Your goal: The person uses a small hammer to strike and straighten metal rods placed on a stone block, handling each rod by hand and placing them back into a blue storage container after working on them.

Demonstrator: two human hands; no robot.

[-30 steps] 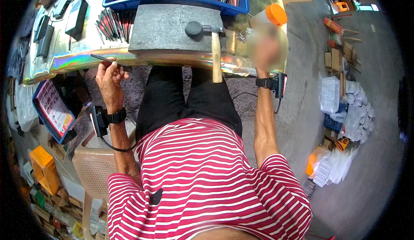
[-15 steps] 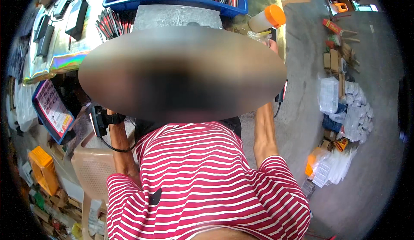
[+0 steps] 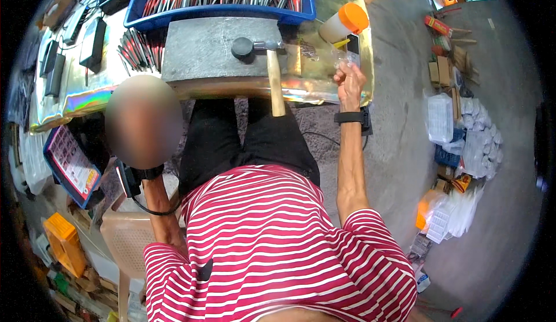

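My right hand (image 3: 350, 83) is at the right end of the table, its fingers curled together against a crinkled clear plastic bag (image 3: 343, 59). What they pinch, if anything, is too small to make out. A blurred patch covers my left hand (image 3: 143, 122), held in front of the table's near edge, so its fingers are hidden. Between the hands a hammer with a black round head and wooden handle (image 3: 275, 84) lies on a grey metal plate (image 3: 197, 50), its handle jutting past the edge. Small dark pins (image 3: 308, 50) lie right of the hammer.
Behind the plate stands a blue tray (image 3: 220, 14) full of red-and-black slim tools; a similar pile (image 3: 139, 51) lies left of the plate. An orange-lidded jar (image 3: 344, 22) stands near the right hand. Black boxes (image 3: 92, 43) sit at left, a plastic chair (image 3: 124, 235) below.
The large blur over the middle has shrunk to the left hand, uncovering the hammer, the plate and my right hand. The whole view has shifted slightly; my right hand stays by the plastic bag.
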